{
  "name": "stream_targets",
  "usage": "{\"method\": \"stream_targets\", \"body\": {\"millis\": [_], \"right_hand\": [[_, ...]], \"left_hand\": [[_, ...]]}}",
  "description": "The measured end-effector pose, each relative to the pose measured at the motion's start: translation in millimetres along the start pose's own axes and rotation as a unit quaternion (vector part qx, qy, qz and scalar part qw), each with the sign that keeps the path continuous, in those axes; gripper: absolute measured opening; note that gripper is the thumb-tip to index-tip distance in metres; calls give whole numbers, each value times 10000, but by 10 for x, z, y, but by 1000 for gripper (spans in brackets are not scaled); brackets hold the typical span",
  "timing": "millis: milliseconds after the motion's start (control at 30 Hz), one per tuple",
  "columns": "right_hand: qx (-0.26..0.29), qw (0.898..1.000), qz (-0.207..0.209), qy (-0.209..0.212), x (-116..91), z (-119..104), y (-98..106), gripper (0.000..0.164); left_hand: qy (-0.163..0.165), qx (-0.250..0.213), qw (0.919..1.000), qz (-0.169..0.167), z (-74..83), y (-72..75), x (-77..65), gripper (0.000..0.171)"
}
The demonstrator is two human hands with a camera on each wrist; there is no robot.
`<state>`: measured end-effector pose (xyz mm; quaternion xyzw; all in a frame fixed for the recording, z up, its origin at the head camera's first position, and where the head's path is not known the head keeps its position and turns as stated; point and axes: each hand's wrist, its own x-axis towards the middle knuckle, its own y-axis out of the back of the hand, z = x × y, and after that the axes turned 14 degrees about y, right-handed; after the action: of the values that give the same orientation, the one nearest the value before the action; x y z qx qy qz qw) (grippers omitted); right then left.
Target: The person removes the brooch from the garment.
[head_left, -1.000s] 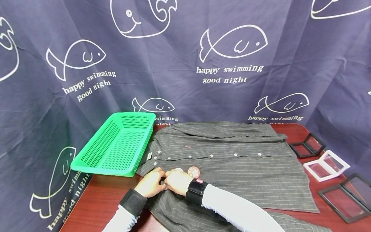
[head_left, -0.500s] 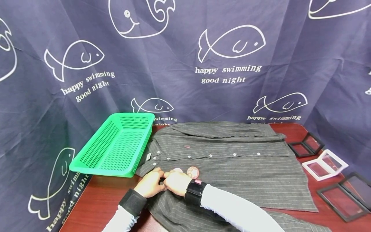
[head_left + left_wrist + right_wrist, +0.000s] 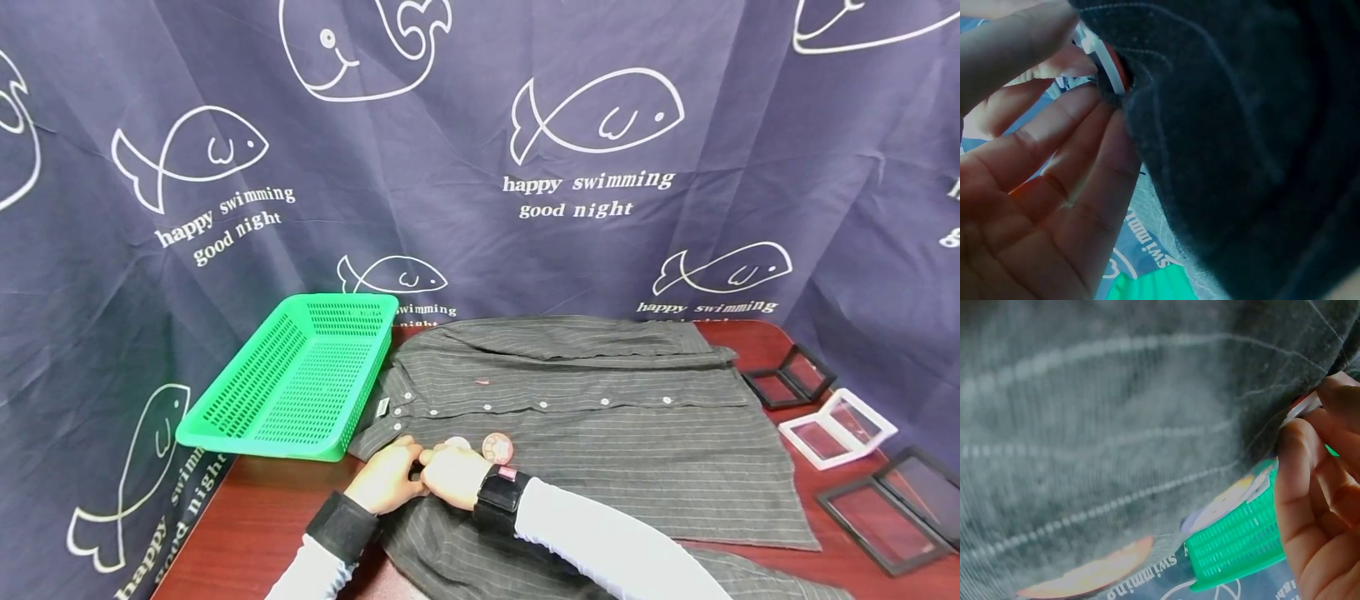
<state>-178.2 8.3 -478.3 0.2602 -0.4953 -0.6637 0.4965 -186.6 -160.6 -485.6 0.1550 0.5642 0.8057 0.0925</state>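
Note:
A dark grey striped button-up shirt point(image 3: 637, 450) lies spread on the table, its collar toward the left. Near the collar my left hand point(image 3: 386, 478) grips a bunched part of the cloth. Close against it, my right hand point(image 3: 454, 476) pinches a round badge point(image 3: 1305, 406) at the fabric; only its white and red rim shows, also in the left wrist view. Two more round badges sit on the shirt: a pinkish one point(image 3: 498, 448) beside my right hand, and a pale one point(image 3: 458, 442) partly hidden behind it. The fingertips are partly covered by cloth.
A green plastic basket point(image 3: 341, 442) stands at the left, next to the collar. Along the right edge of the red-brown table point(image 3: 247, 517) are a small black frame point(image 3: 776, 388), a white frame point(image 3: 825, 454) and a larger black frame point(image 3: 873, 521). A printed curtain point(image 3: 450, 192) hangs behind.
The head view has shifted slightly. Both hands stay together at the same part of the shirt, with hardly any visible movement; the badges and basket stay in place.

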Motion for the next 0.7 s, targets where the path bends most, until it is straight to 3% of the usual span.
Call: {"method": "stream_targets", "body": {"millis": [333, 533, 700], "right_hand": [[-47, 9999, -86, 85, 25, 0, 15, 11], [-390, 9989, 74, 230, 15, 1, -23, 12], [-223, 9997, -44, 131, 7, -1, -33, 10]], "left_hand": [[-8, 108, 9999, 100, -32, -28, -7, 29], [-70, 139, 9997, 170, -67, -72, 1, 29], [-72, 53, 9999, 110, -43, -55, -1, 29]]}}
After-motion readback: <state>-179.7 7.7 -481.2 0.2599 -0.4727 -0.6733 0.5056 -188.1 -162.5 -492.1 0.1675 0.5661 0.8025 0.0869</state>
